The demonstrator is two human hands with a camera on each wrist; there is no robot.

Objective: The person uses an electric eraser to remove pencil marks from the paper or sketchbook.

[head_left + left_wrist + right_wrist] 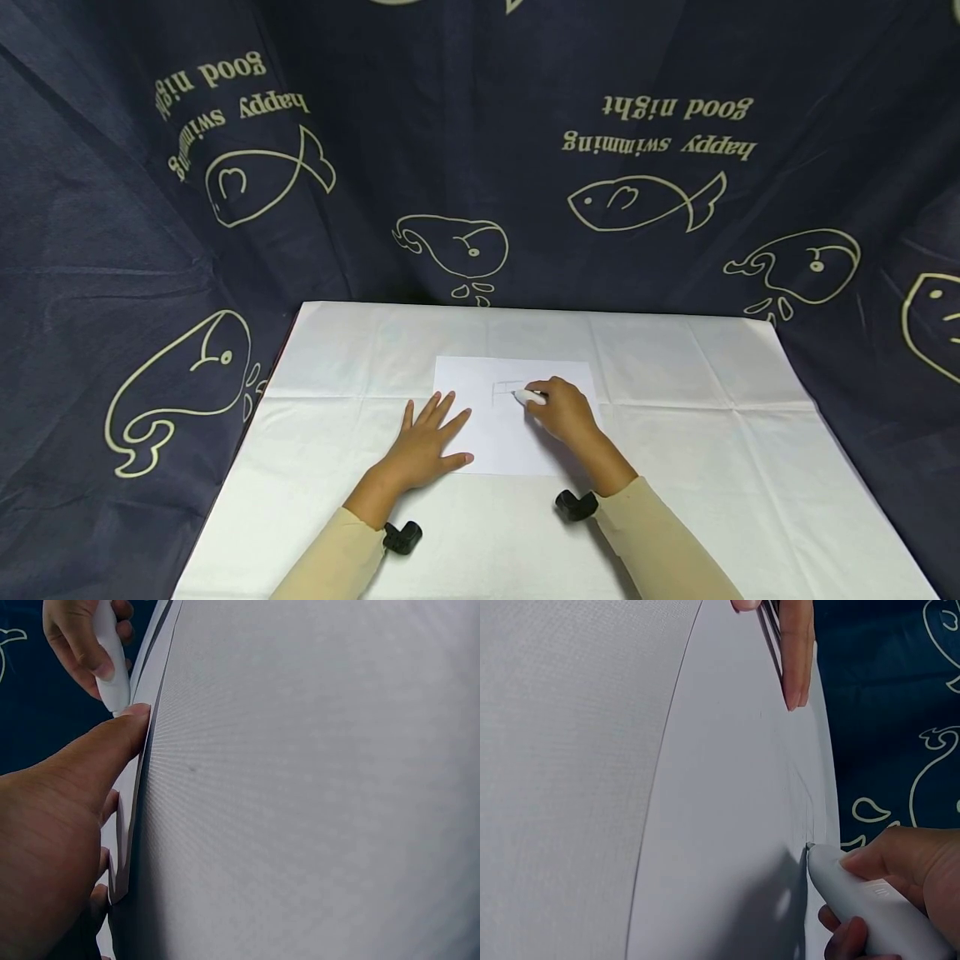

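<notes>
A sheet of white paper point(502, 446) lies on the white-covered table. My left hand point(422, 446) rests over its left edge with fingers spread, the thumb near the lower edge. Above the paper's right half, my right hand point(568, 415) grips a thick white pen point(859, 900) between thumb and fingers. Its narrow dark tip meets the sheet at the end of a drawn line. Thin, faint lines point(493, 393) form a small angular, box-like figure left of the tip. In the left wrist view, the pen point(112, 667) appears beyond my left thumb.
A creased white cloth point(697, 467) covers the table. Dark blue fabric point(450, 108) with fish and whale outlines hangs behind and at the sides. Black wrist devices sit at my left cuff point(402, 538) and right cuff point(576, 505).
</notes>
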